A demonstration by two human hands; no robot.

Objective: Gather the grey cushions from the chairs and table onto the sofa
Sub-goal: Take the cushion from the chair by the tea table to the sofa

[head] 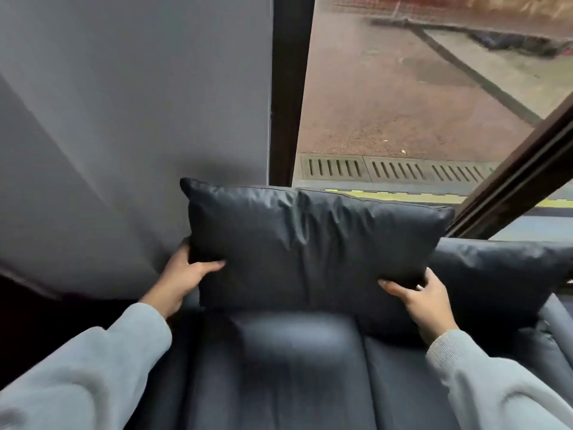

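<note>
I have both hands, left hand (183, 274) and right hand (424, 296), fingers clamped on the dark grey leathery rectangular cushion's (310, 243) lower corners, upright on the padded dark sofa (294, 367) seat; placing step, next settle and release.

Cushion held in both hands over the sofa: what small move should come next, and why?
Probably lower the cushion onto the sofa seat and let go: the left hand and right hand grip its lower corners, and it stands upright by the backrest.

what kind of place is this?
Probably a lounge or café seating area at street level: a dark padded sofa against a grey wall, beside a big window onto pavement with a drain grate.
</note>
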